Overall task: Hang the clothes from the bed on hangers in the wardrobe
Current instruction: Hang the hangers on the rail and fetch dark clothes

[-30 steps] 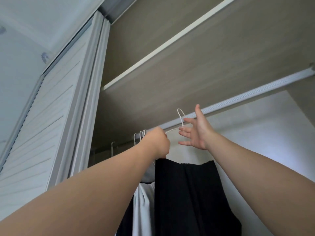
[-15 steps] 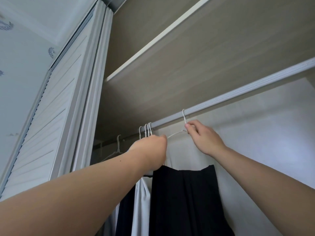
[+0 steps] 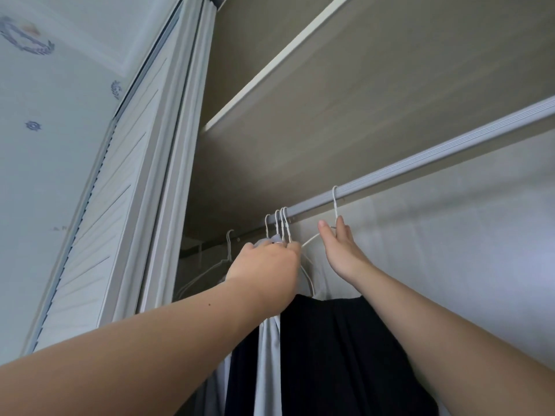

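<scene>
A white wire hanger [image 3: 335, 202] hooks over the grey wardrobe rail [image 3: 435, 154], and a black garment [image 3: 345, 355] hangs from it. My right hand [image 3: 339, 253] is just below the hook. Its fingers are straight and a fingertip touches the hanger's neck. My left hand [image 3: 267, 265] is curled round the necks of several white hangers [image 3: 282, 223] bunched on the rail to the left. A pale grey garment [image 3: 267, 355] and a dark one [image 3: 240, 370] hang below that bunch, partly hidden by my left forearm.
A beige shelf [image 3: 330, 115] runs close above the rail. The white louvred wardrobe door [image 3: 114, 205] stands folded at the left. One bare white hanger [image 3: 229, 244] hangs farther left on the rail. To the right of the black garment the rail is bare.
The white hanger with the black garment went from below the rail to hooked on it. My right hand, which pinched its neck half a second ago, has straightened its fingers.
</scene>
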